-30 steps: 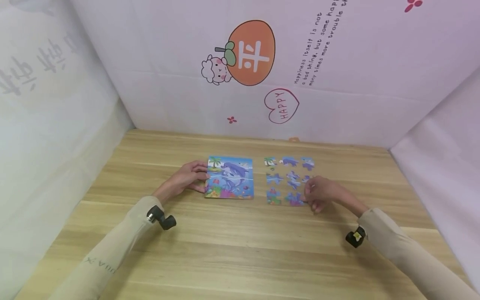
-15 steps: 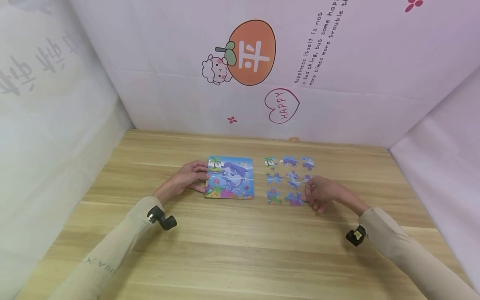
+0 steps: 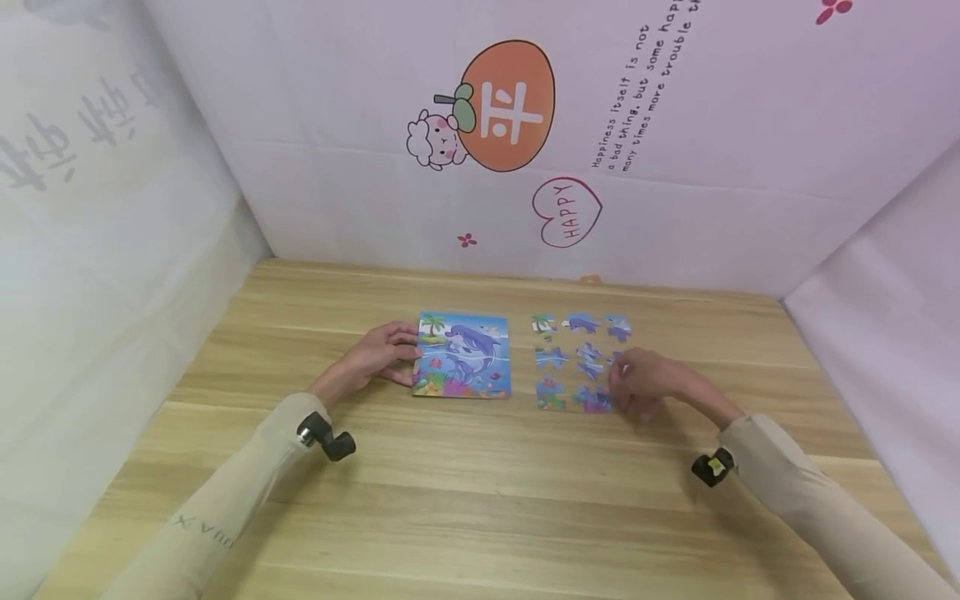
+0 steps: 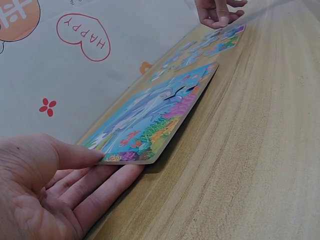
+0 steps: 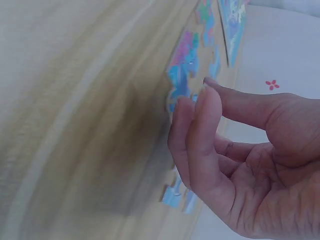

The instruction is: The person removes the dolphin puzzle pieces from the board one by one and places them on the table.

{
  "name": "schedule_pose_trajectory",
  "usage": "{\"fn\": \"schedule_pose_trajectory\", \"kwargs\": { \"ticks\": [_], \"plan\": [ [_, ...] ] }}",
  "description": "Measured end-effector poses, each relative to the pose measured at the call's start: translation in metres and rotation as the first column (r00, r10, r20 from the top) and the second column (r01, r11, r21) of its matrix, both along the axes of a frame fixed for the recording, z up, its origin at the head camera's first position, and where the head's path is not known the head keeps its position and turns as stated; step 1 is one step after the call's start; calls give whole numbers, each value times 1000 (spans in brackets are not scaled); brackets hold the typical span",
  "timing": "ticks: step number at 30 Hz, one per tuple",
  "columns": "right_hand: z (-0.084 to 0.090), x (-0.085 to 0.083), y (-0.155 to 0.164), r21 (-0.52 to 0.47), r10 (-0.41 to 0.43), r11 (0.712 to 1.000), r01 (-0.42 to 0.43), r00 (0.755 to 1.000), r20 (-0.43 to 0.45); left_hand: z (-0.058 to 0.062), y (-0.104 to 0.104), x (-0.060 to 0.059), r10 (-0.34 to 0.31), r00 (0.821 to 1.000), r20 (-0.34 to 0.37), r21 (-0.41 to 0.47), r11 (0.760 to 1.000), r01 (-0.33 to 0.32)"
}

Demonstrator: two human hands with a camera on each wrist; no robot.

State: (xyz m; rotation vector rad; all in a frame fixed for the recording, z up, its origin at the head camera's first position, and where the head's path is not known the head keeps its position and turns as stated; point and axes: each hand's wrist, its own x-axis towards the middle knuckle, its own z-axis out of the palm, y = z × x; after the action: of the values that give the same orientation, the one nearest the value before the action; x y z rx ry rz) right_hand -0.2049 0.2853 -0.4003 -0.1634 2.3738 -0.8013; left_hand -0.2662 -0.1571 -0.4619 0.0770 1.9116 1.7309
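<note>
My left hand point(image 3: 372, 357) pinches the near left edge of a square dolphin picture board point(image 3: 465, 354). In the left wrist view its thumb lies on top and the other fingers are beneath; that end of the board point(image 4: 145, 120) is raised off the table. To the right, loose jigsaw pieces point(image 3: 552, 358) lie in rows. My right hand point(image 3: 647, 383) bends its fingers low over the right end of the rows, covering part of them. In the right wrist view, thumb and forefinger tips meet closely beside the pieces point(image 5: 182, 55); I cannot tell whether a piece is between them.
The pieces and board rest on a wood-grain tabletop point(image 3: 487, 500). A white printed sheet point(image 3: 337, 167) rises behind its far edge, with more white sheets along the left and right sides. One jigsaw piece point(image 5: 172, 196) lies partly beyond the curled right fingers.
My right hand's lower fingers have shifted slightly upward in the head view and blur a little beside the bottom row. The left hand and board hold their place.
</note>
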Motion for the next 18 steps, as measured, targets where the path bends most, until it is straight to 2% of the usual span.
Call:
{"fn": "schedule_pose_trajectory", "kwargs": {
  "ticks": [6,12,15,18],
  "plan": [
    [5,-9,-12,34,61,998,-56,987,-149,0,0,0,6,1000,8,9,1000,-6],
    [5,-19,-37,34,127,992,-123,937,-325,2,0,1,3,1000,4,7,1000,-3],
    [3,-23,-53,16,151,988,-155,921,-360,2,0,1,3,1000,1,5,1000,-3],
    [0,-27,-68,-20,159,984,-178,918,-363,1,0,1,2,1000,3,7,1000,-2]
  ]
}}
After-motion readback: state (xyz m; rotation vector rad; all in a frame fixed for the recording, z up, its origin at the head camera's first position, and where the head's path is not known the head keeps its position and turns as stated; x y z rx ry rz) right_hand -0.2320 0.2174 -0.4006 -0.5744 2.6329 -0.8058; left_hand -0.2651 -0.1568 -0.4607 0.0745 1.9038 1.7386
